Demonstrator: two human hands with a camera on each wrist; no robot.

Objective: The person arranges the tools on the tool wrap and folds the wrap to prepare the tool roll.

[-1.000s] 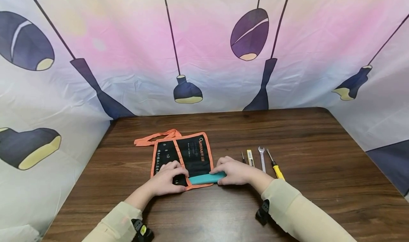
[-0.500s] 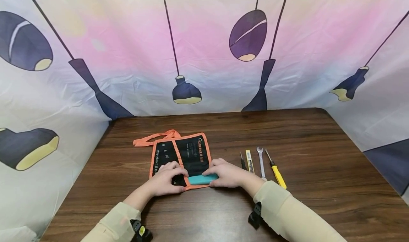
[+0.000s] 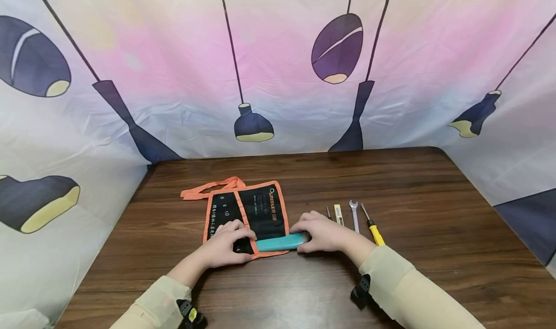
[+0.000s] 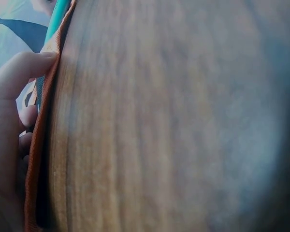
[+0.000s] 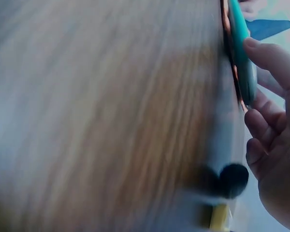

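A black fabric tool pouch (image 3: 266, 213) with orange edging lies on the table, left of the middle. A long teal tool (image 3: 278, 243) with a rounded grey end lies along its near part; its left end is hidden at the pocket seam and its kind is not clear. My left hand (image 3: 228, 244) grips the pouch there, the thumb on the orange edging (image 4: 44, 92) in the left wrist view. At the tool's right end my right hand (image 3: 323, 235) pinches it; in the right wrist view the thumb lies on the tool (image 5: 241, 41) with the other fingers curled.
Right of the pouch lie a thin dark-handled tool (image 3: 328, 212), a narrow yellow and white item (image 3: 339, 215), a wrench (image 3: 354, 215) and a yellow-handled screwdriver (image 3: 375, 232). An orange strap (image 3: 208, 189) trails behind the pouch. A printed cloth (image 3: 182, 68) hangs behind the table.
My right hand moved left along the pouch, then back to the right, and more of the teal tool shows now. My left hand and the pouch have stayed put.
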